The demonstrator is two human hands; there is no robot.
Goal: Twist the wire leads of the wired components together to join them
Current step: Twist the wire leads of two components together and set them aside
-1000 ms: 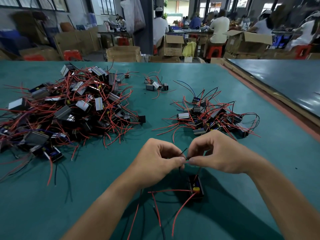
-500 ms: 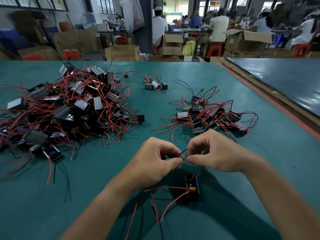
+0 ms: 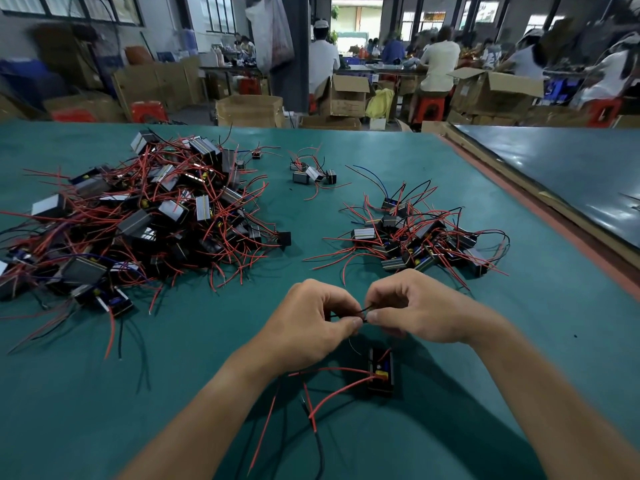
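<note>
One wide teal counter (image 3: 173,393) fills our view, with a busy workshop blurred beyond it. On its left side lies a large heap (image 3: 145,223) of boxy black components tangled in red wire. To the right sits a smaller heap (image 3: 415,237) of the same parts, and at the far centre a small cluster (image 3: 311,173) of a few more.

Near us, our left hand (image 3: 311,327) and right hand (image 3: 426,313) meet just above the counter, knuckles up. Below them one black component (image 3: 381,372) lies on the counter, its red leads (image 3: 332,393) trailing loose toward us.

Smallest of all, the thin black leads (image 3: 363,310) run between the two hands. Each grip is a thumb-and-forefinger pinch closed on the wire, fingertips almost touching. We cannot tell whether bare strands show, or how many turns are made.

We judge the twist to be in progress. To do it well, we should hold both pinches close to the joint, steady one side, roll the other in one direction, and keep the wire taut so the turns lie tight without snapping strands.
</note>
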